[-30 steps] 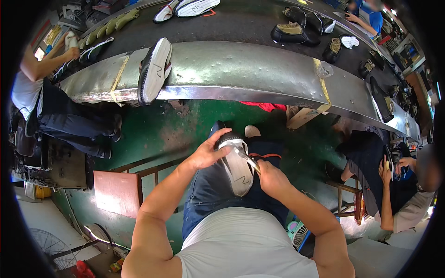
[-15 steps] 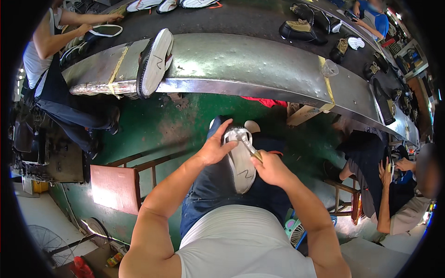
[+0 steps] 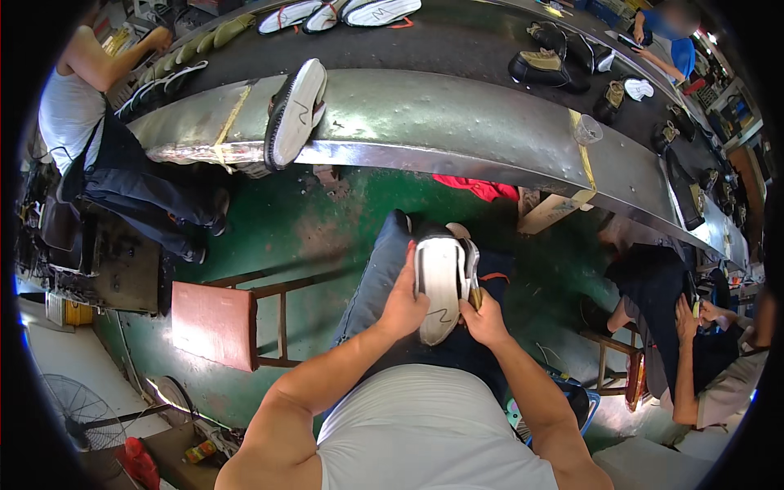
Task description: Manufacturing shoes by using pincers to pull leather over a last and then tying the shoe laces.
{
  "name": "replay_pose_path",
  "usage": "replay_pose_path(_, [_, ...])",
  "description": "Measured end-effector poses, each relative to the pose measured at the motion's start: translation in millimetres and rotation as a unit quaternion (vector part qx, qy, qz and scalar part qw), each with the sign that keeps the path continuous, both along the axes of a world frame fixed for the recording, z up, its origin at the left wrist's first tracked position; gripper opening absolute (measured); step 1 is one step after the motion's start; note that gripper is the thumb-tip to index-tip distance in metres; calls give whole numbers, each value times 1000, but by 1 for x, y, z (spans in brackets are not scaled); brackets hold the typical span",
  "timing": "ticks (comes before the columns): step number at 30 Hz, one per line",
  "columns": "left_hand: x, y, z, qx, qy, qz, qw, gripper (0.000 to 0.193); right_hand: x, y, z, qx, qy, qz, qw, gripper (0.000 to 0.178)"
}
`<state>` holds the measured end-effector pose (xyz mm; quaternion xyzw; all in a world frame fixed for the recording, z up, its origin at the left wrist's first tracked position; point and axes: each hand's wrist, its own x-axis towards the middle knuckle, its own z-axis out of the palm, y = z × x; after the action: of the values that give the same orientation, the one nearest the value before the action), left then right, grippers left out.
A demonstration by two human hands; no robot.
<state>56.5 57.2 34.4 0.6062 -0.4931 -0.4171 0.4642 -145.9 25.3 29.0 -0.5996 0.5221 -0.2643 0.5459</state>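
On the head view, I've got the person's two bare hands mid-picture. Here's the left hand (image 3: 406, 309), grasping the left side of an upturned shoe (image 3: 438, 286), thumb up along the edge, most of its fingers out of my sight. The shoe sits right between the hands, above the lap: pale sole facing me, dark squiggle at the heel end nearest the body, dark toe pointing away. And the right hand (image 3: 485, 317), clenched round the tan handle of a hand tool (image 3: 476, 296), up close by the shoe's right side; whether the tool touches it, I can't tell.

Left of the left hand, well apart, a stool with a pinkish seat (image 3: 214, 325). Beyond both hands runs the long surface (image 3: 441, 110), dark with a dented metal edge. Ahead and left of the left hand, a sole-up shoe (image 3: 296, 118) lies over that edge; ahead and right of the right hand, a clear plastic cup (image 3: 587, 129). Between them, lower down, red cloth (image 3: 482, 189) under the surface. Far to the right of the right hand, a seated co-worker (image 3: 719, 367), hands busy at the lap.
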Motion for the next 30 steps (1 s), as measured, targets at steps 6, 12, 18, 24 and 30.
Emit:
replay_pose_path(6, [14,-62,75,261,-7,-217,941,83,-14,10,14,77,-139,-77,984,23])
replay_pose_path(12, [13,-52,39,348,188,-291,871,93,-46,22,24,151,-40,-43,987,24])
replay_pose_path(18, [6,-3,-16,190,137,-229,945,93,-83,31,94,41,253,159,953,39])
replay_pose_path(24, [-10,22,-2,164,15,-232,959,95,-75,18,81,-205,251,276,905,51])
replay_pose_path(30, [-15,25,-1,192,321,-57,926,63,-35,-7,117,-94,401,387,825,32])
